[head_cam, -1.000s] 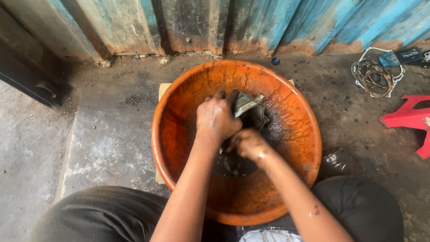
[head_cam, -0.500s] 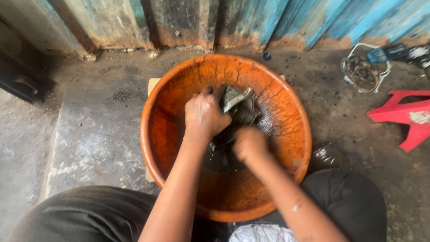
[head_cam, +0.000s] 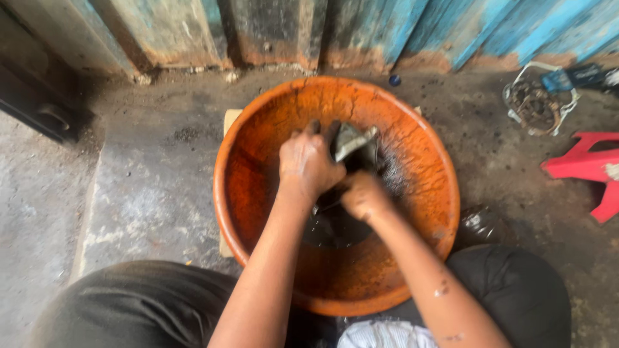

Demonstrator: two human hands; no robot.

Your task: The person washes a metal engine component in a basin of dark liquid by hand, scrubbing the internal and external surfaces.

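Note:
A large round orange basin (head_cam: 258, 187) stands on the ground between my knees, its inside stained dark with black liquid at the bottom. My left hand (head_cam: 311, 161) grips a dark, greasy metal part (head_cam: 353, 143) held over the middle of the basin. My right hand (head_cam: 362, 195) is closed just below and to the right of it, fingers hidden under the part; what it holds is hard to make out. Both forearms reach in from the bottom of the view.
Worn blue wooden planks (head_cam: 412, 29) run along the back. A red plastic stool (head_cam: 587, 167) lies at the right, with a tangle of wire and parts (head_cam: 536, 103) behind it. A dark bottle (head_cam: 480, 225) lies by the basin's right side. Rough concrete (head_cam: 129, 193) spreads to the left.
Both hands have stayed on the dark part in the basin, shifting only slightly. The view moved a little, so the basin sits somewhat differently in the frame.

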